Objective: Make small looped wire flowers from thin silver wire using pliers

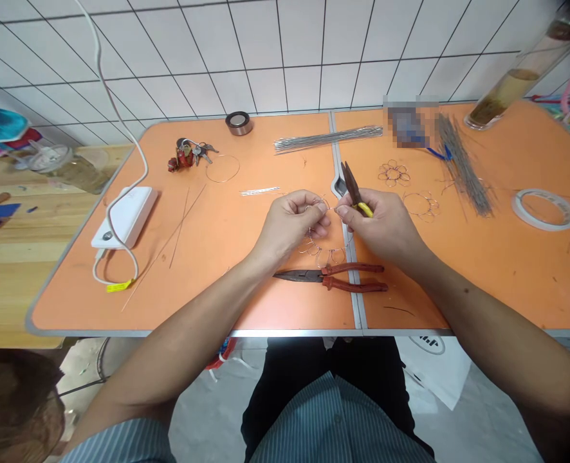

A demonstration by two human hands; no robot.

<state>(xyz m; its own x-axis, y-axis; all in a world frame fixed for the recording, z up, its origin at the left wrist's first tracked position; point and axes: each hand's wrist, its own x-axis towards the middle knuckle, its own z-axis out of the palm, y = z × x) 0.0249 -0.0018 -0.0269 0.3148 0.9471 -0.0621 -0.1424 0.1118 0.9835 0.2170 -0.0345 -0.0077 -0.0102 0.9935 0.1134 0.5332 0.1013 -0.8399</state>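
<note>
Over the middle of the orange table, my left hand point(298, 222) pinches a thin wire piece with loops point(328, 249) that hang below its fingers. Close to its right, my right hand point(379, 222) has small pliers point(352, 184) with a yellow grip in the palm, jaws pointing up. Its thumb and forefinger are pressed together at the wire; the exact contact is too small to tell. Long-nose pliers point(330, 276) with red handles lie just below both hands. Two flower-shaped wire pieces point(394, 173) point(421, 206) rest right of my right hand.
Wire bundles lie at the back point(328, 139) and right point(466, 167). A white tape roll point(544, 209) and a tall glass point(500, 96) stand farther right. Keys point(201, 152), black tape point(239, 123) and a white power bank point(125, 217) with a cable are left. A person's head point(15, 405) shows lower left.
</note>
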